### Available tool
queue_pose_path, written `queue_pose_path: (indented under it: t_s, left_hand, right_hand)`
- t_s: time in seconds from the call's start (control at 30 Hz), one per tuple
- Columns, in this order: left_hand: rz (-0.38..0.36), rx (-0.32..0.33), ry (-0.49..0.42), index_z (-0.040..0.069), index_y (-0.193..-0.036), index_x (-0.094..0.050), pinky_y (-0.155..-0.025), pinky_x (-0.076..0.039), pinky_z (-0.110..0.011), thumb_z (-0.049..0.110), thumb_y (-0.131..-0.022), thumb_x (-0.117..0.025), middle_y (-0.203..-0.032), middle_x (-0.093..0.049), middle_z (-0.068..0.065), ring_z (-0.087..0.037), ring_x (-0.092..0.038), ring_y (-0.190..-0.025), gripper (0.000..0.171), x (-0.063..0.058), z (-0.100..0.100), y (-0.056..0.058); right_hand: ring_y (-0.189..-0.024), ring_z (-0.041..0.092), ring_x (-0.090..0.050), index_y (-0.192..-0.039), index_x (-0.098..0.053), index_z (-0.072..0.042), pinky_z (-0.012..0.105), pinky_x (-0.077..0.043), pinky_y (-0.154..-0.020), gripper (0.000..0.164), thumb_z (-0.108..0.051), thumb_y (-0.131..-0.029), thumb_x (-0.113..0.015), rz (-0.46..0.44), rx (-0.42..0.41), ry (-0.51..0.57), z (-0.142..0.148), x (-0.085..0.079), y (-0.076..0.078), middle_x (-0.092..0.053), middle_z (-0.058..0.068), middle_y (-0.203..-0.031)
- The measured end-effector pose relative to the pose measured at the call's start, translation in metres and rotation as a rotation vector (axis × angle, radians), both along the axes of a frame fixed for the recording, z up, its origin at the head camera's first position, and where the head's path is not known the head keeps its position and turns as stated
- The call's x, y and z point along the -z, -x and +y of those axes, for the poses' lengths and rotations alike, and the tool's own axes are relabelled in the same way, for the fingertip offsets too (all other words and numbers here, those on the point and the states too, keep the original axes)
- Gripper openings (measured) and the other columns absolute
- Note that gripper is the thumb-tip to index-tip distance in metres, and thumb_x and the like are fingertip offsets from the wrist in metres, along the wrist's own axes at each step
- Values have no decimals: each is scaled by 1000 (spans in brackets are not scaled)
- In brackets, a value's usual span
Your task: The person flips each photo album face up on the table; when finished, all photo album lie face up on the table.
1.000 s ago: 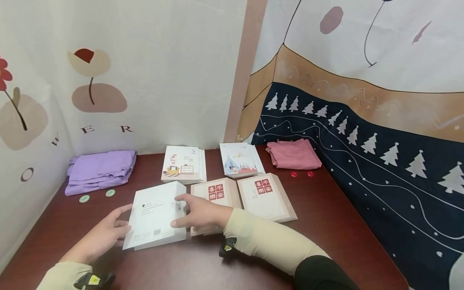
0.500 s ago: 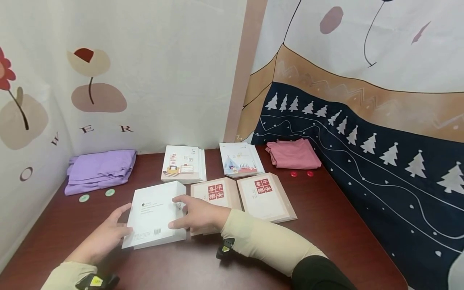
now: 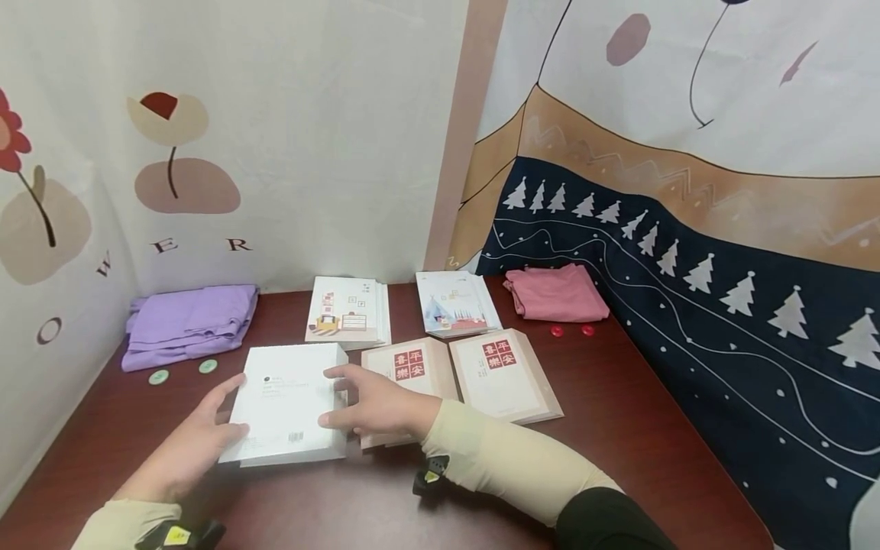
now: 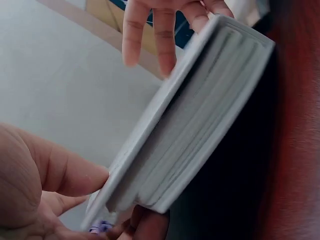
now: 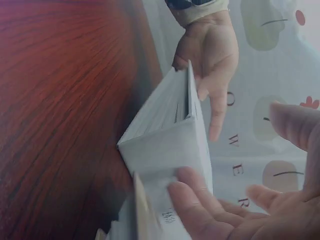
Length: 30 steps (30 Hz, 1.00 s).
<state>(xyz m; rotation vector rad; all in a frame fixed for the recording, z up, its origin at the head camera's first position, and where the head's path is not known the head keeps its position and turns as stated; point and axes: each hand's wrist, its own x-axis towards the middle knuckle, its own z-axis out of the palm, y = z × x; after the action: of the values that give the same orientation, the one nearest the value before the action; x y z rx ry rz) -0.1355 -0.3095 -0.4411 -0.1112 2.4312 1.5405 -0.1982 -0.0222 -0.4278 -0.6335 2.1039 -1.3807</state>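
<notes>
A thick white book (image 3: 285,405) lies back cover up, its barcode near the front edge. My left hand (image 3: 182,454) pinches its left side; in the left wrist view the thumb lies on the cover and fingers reach beneath the pages (image 4: 195,120). At the other side, my right hand (image 3: 381,401) has its fingers loosely extended. Those fingertips touch the white spine (image 5: 160,150) in the right wrist view, while the thumb stands away from it. Right behind this hand are tan books with red characters (image 3: 410,359), partly covered by it.
Another tan book stack (image 3: 505,382) sits to the right. Behind stand two white illustrated book stacks, one left (image 3: 341,309) and one right (image 3: 454,302). A folded purple cloth (image 3: 189,325) with green buttons (image 3: 159,376) is at left; a pink cloth (image 3: 557,292) with red buttons (image 3: 557,331) at right.
The white book has shifted a little left and turned slightly, away from the tan books. My left hand has changed position slightly with it; the right hand stays near the spine.
</notes>
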Motion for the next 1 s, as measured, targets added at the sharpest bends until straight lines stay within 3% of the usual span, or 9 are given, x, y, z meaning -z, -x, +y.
queue_pose_path:
  t_s: [0.13,0.37,0.5,0.7,0.8,1.0]
  left_hand:
    - [24,0,-37,3,-168,4,-75,-61,-34,-3,-104,-47,-144,-41,-48,-18,-70,-96,82,-7,-1,-4]
    - [118,-1,-88,13,-169,8,-73,-63,-36,-2,-105,-46,-144,-38,-51,-18,-74,-89,85,-18,2,-6]
    - [181,-16,-118,18,-170,10,-69,-64,-37,-5,-104,-45,-140,-42,-48,-17,-74,-84,88,-22,7,-6]
    - [217,-42,-106,16,-170,8,-66,-63,-37,-5,-104,-46,-138,-45,-43,-14,-73,-81,87,-28,14,-10]
    - [242,-55,-88,16,-170,4,-66,-63,-35,-3,-105,-49,-132,-53,-32,-12,-71,-82,86,-30,17,-12]
    - [347,-28,-127,19,-170,-9,-71,-61,-27,-1,-106,-54,-119,-60,12,-4,-69,-94,81,-29,21,-16]
  right_hand:
    - [-127,15,-62,-152,-53,-23,27,-47,-109,70,-24,-90,-85,57,-4,24,0,-1,-4,-59,7,-150]
    - [-96,7,-70,-152,-52,-21,20,-57,-84,71,-15,-89,-84,-35,-27,91,-1,0,-8,-60,12,-145]
    - [-90,7,-71,-153,-52,-19,21,-58,-81,72,-11,-89,-84,-73,-37,131,-2,-1,-8,-60,11,-145]
    - [-91,7,-71,-158,-47,-19,21,-58,-83,78,-10,-89,-83,-93,-68,146,-4,-3,-7,-58,11,-148]
    - [-94,7,-72,-162,-42,-23,21,-58,-86,83,-9,-90,-82,-124,-100,167,-4,-3,-7,-54,12,-154]
    - [-112,12,-71,-168,-25,-32,21,-56,-95,94,-8,-94,-77,-174,-164,209,-5,-5,-7,-47,13,-162]
